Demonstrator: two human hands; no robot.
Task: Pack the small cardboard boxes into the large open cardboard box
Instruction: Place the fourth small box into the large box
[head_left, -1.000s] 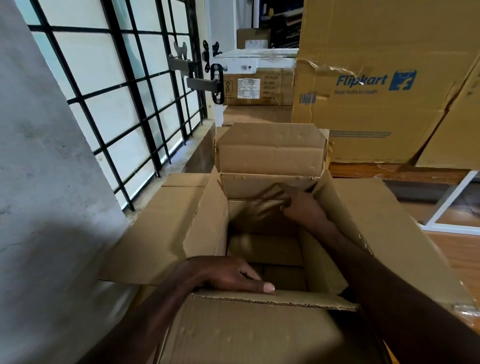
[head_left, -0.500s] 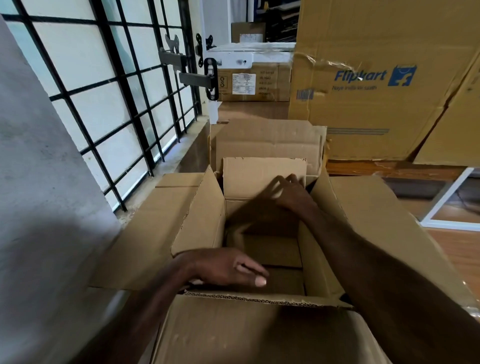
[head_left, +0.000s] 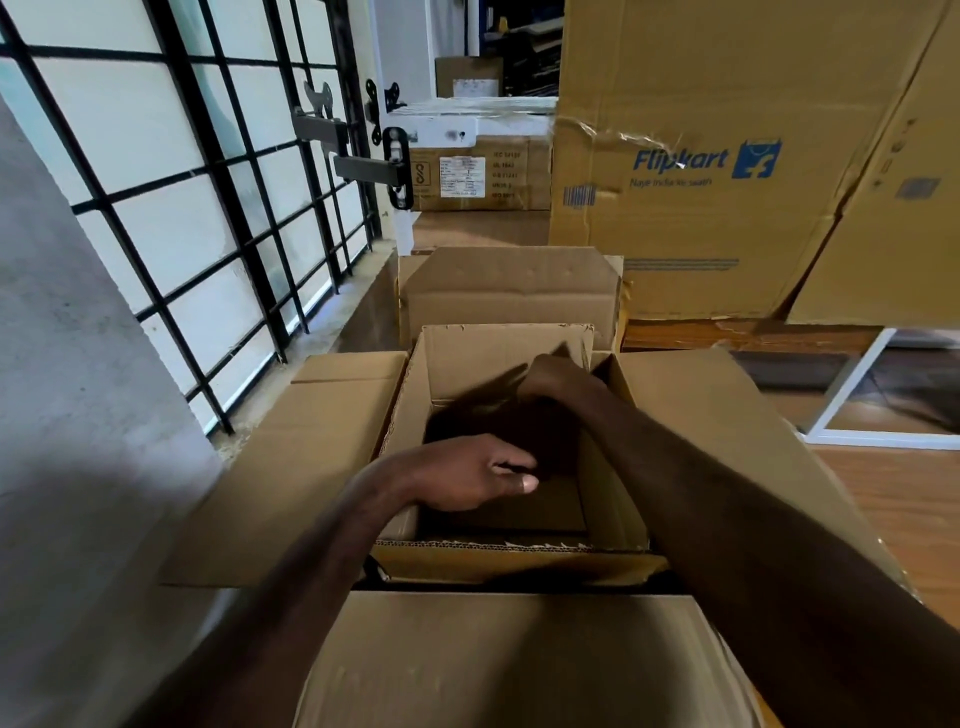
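We mid-placement: small cardboard box (head_left: 498, 564) inside large open cardboard box (head_left: 519, 660). Left hand (head_left: 467, 475) loosely curled, holding nothing visible; right hand (head_left: 545, 382) at 12 o'clock blurred, grip unclear. Next: seat it flat.

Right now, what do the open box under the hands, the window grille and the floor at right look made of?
Large open brown box: corrugated cardboard, matte; fluting shows along its cut near edge. Black window grille: probably painted metal bars, slight sheen. Reddish-brown floor: wood or wood-look laminate, grain streaks, mild gloss.

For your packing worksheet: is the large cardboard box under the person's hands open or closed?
Open. The large cardboard box has its flaps spread outward, and both the left hand and right hand reach inside.
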